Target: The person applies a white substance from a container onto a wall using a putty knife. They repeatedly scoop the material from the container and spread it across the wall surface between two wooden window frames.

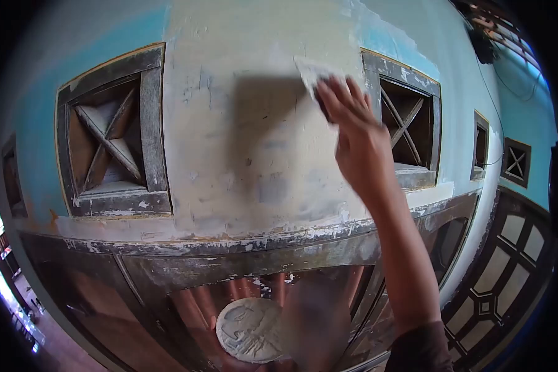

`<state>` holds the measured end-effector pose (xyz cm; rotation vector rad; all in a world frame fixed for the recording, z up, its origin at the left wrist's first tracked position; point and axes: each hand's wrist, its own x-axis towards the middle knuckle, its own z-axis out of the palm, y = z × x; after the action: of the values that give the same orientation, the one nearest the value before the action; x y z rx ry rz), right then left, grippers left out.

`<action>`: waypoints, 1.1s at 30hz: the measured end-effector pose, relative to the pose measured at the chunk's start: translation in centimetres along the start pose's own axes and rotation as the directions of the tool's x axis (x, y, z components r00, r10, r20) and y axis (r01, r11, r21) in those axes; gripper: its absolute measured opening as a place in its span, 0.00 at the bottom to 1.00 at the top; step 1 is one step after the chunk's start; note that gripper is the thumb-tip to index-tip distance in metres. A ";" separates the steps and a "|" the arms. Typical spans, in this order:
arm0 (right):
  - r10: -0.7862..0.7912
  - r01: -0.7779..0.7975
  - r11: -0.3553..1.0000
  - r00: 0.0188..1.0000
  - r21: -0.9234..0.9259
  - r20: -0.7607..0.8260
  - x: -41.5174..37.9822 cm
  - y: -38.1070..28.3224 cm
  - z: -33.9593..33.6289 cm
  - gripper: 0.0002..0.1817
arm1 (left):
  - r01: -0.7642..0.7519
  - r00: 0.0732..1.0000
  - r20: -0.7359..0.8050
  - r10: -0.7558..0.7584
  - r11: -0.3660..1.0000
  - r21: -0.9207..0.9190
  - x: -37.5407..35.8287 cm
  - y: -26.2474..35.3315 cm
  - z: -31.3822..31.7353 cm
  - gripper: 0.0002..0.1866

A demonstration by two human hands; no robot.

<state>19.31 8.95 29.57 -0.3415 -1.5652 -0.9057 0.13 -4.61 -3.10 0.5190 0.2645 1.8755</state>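
Note:
My right hand [356, 133] reaches up and grips a putty knife [313, 74]. The pale blade lies on or very close to the patched cream wall [273, 142], left of the right-hand vent. Its dark shadow falls on the wall to the left. Low in the view is a round tub of putty [251, 328], its pale surface creased and ridged. What looks like a fingertip of my left hand [213, 322] shows at the tub's left rim; the rest of that hand is hidden.
Wooden vents with crossed slats flank the patch, a left vent [108, 133] and a right vent [406, 121]. Below runs a worn wooden ledge [229, 245] with flaking paint, above glazed panels and a reddish curtain [198, 310]. A panelled door [499, 279] stands at right.

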 end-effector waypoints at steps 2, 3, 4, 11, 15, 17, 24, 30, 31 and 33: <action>0.016 -0.016 1.000 0.998 0.008 0.059 1.3 2.2 2.5 0.32 | 0.185 0.982 0.003 -0.189 0.958 -0.218 -0.3 1.9 0.9 0.43; 0.030 -0.033 0.999 0.991 0.022 0.128 1.0 2.7 3.6 0.32 | 0.198 0.980 0.040 -0.194 0.945 -0.259 -0.8 2.0 1.8 0.44; 0.000 0.002 1.000 0.988 -0.011 0.152 0.0 1.8 3.9 0.31 | 0.197 0.980 0.041 -0.193 0.946 -0.257 -0.5 1.8 0.8 0.44; 0.022 -0.072 0.995 0.842 0.073 0.539 -15.1 -5.4 0.2 0.38 | 0.087 0.989 0.132 -0.072 0.990 -0.115 1.4 0.1 -2.6 0.46; 0.010 -0.068 0.990 0.904 0.121 0.428 -7.9 -5.5 -3.8 0.37 | 0.074 0.983 0.176 -0.043 0.982 -0.173 1.7 -0.2 -2.6 0.45; 0.004 -0.014 0.998 0.989 0.060 0.150 -2.1 -3.3 -2.0 0.35 | 0.074 0.979 0.200 -0.035 0.979 -0.192 1.6 -0.3 -2.5 0.45; -0.095 0.104 0.994 0.980 -0.044 0.176 1.8 1.8 4.8 0.32 | 0.205 0.978 0.097 -0.184 0.930 -0.304 0.8 1.5 0.3 0.45; -0.039 -0.019 0.994 0.863 0.110 0.504 -14.7 -5.4 -1.2 0.35 | 0.247 0.945 0.280 -0.171 0.932 -0.266 1.5 0.9 -0.1 0.46; -0.018 -0.087 0.981 0.845 0.171 0.535 -17.1 -7.0 -3.2 0.35 | 0.189 0.971 0.202 -0.129 0.931 -0.312 1.8 0.5 -1.3 0.45; 0.115 -0.334 0.888 0.826 0.315 0.552 -18.1 -8.8 -6.3 0.33 | 0.155 0.968 0.225 -0.111 0.969 -0.190 2.1 -0.1 -2.7 0.44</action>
<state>21.88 3.71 9.26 -0.4963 -2.1082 -0.2842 -1.63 -2.45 -5.04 0.5400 -0.0374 1.6770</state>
